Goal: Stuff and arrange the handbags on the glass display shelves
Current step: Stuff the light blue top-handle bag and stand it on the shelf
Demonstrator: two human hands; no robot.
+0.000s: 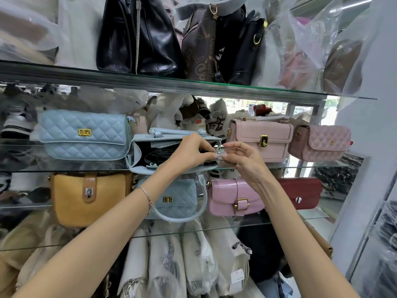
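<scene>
On the middle glass shelf [311, 164], centre: pale-blue leather handbag [137, 148], zip open, mouth tipped toward the camera, dark lining visible inside. It rests at the shelf's front edge, one handle hanging below the glass.

Left hand [190, 152]: thumb and forefinger pinched together on the small silver zipper pull [218, 153] at the handbag's right end. Thin bracelet [148, 197] on that wrist.

Right hand [243, 157]: fingers curled, tips clamped on the handbag's right corner just beside the pull.

Same shelf: quilted light-blue flap bag [83, 136] touching on the left; pink textured box bag with gold clasp [260, 138] just right, then quilted dusty-pink bag [322, 143].

Shelf below, left to right: mustard-yellow bag [86, 196], small quilted blue bag [178, 198], glossy pink buckle bag [234, 196], dark red clutch [303, 192].

Shelf above: black glossy leather bag [137, 37].
</scene>
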